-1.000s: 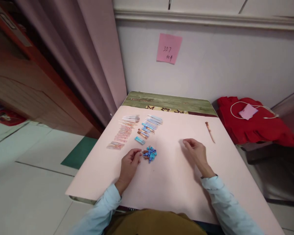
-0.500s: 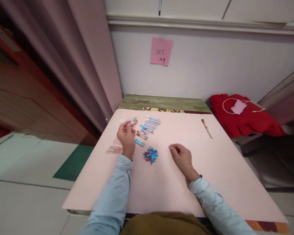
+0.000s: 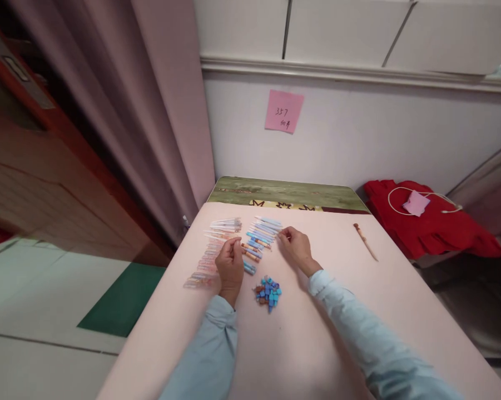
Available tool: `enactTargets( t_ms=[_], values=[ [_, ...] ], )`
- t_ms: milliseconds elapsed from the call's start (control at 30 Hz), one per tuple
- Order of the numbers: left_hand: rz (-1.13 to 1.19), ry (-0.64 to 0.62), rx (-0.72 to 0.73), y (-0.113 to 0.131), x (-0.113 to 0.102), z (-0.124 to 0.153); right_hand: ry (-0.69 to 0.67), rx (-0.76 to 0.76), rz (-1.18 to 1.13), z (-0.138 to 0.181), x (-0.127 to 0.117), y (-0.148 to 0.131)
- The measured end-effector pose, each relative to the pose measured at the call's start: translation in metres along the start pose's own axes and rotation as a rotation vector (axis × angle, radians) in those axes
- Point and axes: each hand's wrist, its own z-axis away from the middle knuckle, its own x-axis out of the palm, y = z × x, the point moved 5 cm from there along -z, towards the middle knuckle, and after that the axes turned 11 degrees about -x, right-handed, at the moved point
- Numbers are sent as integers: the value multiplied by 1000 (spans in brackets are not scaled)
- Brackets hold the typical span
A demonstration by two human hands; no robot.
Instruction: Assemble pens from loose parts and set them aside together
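Head view: two bare hands in pale blue sleeves (image 3: 358,316) work over a desk (image 3: 333,194) mostly covered by a pale pink sheet (image 3: 408,300). The left hand (image 3: 230,268) is above the sheet between two groups of pen parts, its thumb and fingers drawn together; whether they grasp anything small, I cannot tell. The right hand (image 3: 298,248) reaches in from the other side, its fingertips at the near ends of the light blue rods (image 3: 264,229); whether they have clenched on one cannot be made out.

Below those rods lie brown-and-blue barrels (image 3: 251,253) and, just beside the left hand, a few turquoise pieces (image 3: 249,268), partly hidden by it. On the hand's other side, clear tubes (image 3: 208,255) lie in a column, some with pinkish tints. Nearer the person is a small pile of blue and brown bits (image 3: 269,291), touching neither hand. One pen (image 3: 366,242) with a brown top lies well apart, on the right of the sheet.

Beyond the desk's right edge, a white cable (image 3: 394,193) rests on red cloth (image 3: 450,233); a pink note (image 3: 284,111) is on the wall (image 3: 358,128).
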Motion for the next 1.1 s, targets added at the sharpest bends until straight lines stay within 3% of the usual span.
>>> enactTargets(
  t_ms=[333,600,733,800,933,1100],
  values=[
    [-39,27,-30,-4,2,-3,-37,38,142,-10,28,-7],
    [-23,70,-77,-7,-1,-8,-59,14,124,-13,19,-10],
    [20,73,-144,-12,-1,-10,24,-83,33,4,6,-25],
    [5,81,-161,-12,-2,-12,1,-145,-26,20,7,-36],
    [-137,86,-136,-9,-5,-12,-131,-173,-19,48,15,-50],
    [-452,49,-22,1,-5,-6,-242,-117,63,55,22,-55]
  ],
)
